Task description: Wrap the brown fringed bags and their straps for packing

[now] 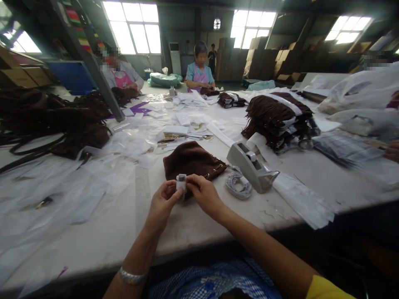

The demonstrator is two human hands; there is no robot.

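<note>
Between the fingers of both hands is a small whitish-grey wrapped bundle (181, 182), held upright just above the table's front part. My left hand (165, 197) pinches it from the left, thumb across its front. From the right, the fingertips of my right hand (204, 193) close on its edge. Right behind the hands lies a dark brown suede-like bag (193, 160) with gold eyelets along its right side; its near end is partly hidden by my hands. What is inside the wrapping I cannot make out.
A grey tape dispenser (251, 168) stands to the right, beside a coil of grey strip (238, 185). White paper strips (302, 199) reach the front edge. Fringed brown goods (274, 116) are stacked behind. Clear plastic bags (62, 195) cover the left. A metal post (96, 62) rises there; co-workers (200, 70) sit opposite.
</note>
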